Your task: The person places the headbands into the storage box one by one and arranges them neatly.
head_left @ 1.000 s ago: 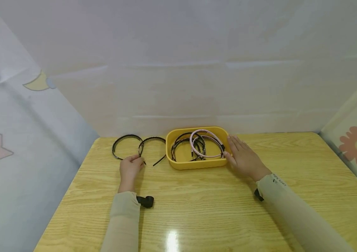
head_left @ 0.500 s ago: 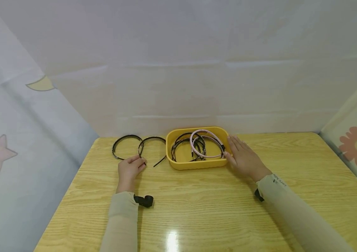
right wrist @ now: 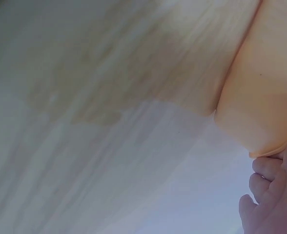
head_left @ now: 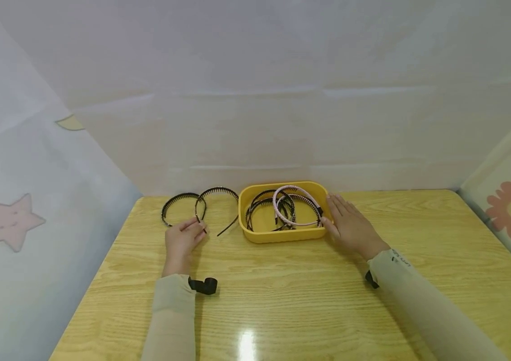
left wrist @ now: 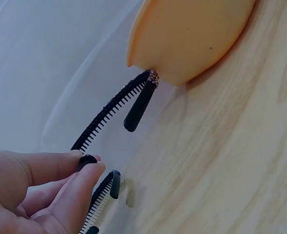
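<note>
My left hand (head_left: 183,239) pinches one end of a black toothed headband (head_left: 217,190) between thumb and fingers. In the left wrist view that headband (left wrist: 112,108) is lifted, its far end close beside the yellow bin. A second black headband (head_left: 178,196) lies on the table just behind and left of the hand. Straight fingers of my right hand (head_left: 352,228) rest against the right side of the yellow bin (head_left: 282,237). Inside the bin lie several black headbands (head_left: 255,200) and a pink one (head_left: 300,188) on top.
The wooden table (head_left: 273,291) carries these things near its back edge, close to a pale hanging sheet (head_left: 255,125). Printed side sheets stand left and right. A black wrist camera (head_left: 207,286) sticks out from the left sleeve.
The headband in my left hand has risen off the table and tilted slightly, and the hand has shifted a little left. The right hand stays on the bin.
</note>
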Motion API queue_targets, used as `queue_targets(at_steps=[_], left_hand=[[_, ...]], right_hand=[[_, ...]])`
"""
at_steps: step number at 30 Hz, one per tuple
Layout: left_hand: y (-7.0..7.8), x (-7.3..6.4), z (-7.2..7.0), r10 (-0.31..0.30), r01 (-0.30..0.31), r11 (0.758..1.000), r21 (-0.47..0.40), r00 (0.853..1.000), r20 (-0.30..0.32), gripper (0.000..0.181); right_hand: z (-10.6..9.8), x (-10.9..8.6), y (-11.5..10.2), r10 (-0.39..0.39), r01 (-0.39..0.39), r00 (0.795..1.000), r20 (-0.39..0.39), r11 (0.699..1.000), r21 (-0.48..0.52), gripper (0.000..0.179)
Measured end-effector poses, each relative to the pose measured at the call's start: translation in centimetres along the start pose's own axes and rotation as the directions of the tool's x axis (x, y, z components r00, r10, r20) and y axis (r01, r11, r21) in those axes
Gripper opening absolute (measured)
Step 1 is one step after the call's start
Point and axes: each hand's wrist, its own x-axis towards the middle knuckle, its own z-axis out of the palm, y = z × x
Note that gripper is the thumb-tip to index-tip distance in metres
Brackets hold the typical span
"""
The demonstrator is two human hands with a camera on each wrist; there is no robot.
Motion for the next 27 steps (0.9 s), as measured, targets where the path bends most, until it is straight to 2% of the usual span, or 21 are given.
queue_targets(at_steps=[5,11,20,27], left_hand=[[0.5,-0.2,0.0,0.031,-0.031,0.999,-0.027,0.999,-0.012,0.049],[1.0,-0.2,-0.1,0.064,-0.069,0.995,-0.069,0.996,-0.063,0.051],[1.4,-0.2,0.2,0.113,-0.13,0.981,-0.141,0.986,-0.122,0.049],[1.8,-0.6,0.9,0.146,-0.159,0.975,-0.156,0.985,-0.087,0.048]], right_hand=[[0.0,-0.1,0.0,0.008,-0.008,1.0,0.013,1.0,-0.002,0.072],[-0.2,0.0,-0.1,-0.008,0.008,1.0,-0.008,1.0,-0.016,0.071],[-0.5,0.0,-0.4,0.001,-0.001,1.0,0.017,1.0,-0.002,0.07],[-0.4,-0.1,-0.3,0.003,-0.003,1.0,0.016,1.0,-0.008,0.07]])
